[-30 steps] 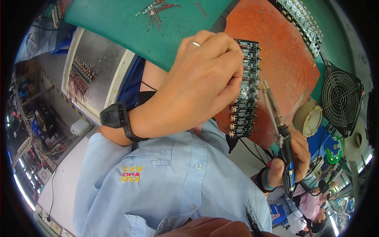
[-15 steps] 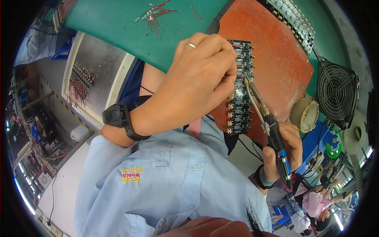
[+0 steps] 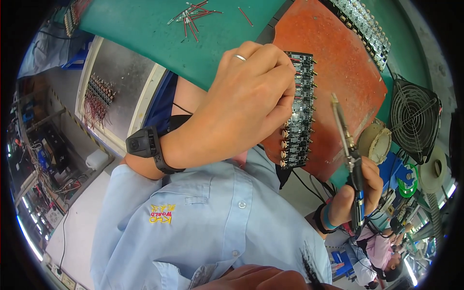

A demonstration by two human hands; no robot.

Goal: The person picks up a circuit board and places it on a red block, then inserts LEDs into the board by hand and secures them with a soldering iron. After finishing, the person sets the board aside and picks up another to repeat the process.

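A narrow black panel of joined circuit boards (image 3: 300, 116), with pins along its right edge, lies on an orange mat (image 3: 340, 67). My left hand (image 3: 256, 89) is closed at the panel's left edge, its fingertips pressed together over the upper boards. Whatever sits between them is hidden from view. In my right hand (image 3: 371, 186) is a soldering iron (image 3: 356, 181) with a black and blue handle. Its tip points up and away, above the mat to the right of the panel, touching nothing. Short red wires show on the upper boards.
Loose red wires (image 3: 193, 19) lie on the green table (image 3: 145, 34). Another row of boards (image 3: 365, 34) is at the far right. A black fan (image 3: 414, 116), a round pale tin (image 3: 374, 140) and a green solder spool (image 3: 408, 180) stand right. Wired boards (image 3: 99, 99) lie in a left-hand tray (image 3: 140, 104).
The soldering iron has lifted off the board and moved right with my right hand. My left hand and the panel have shifted slightly in view, staying together.
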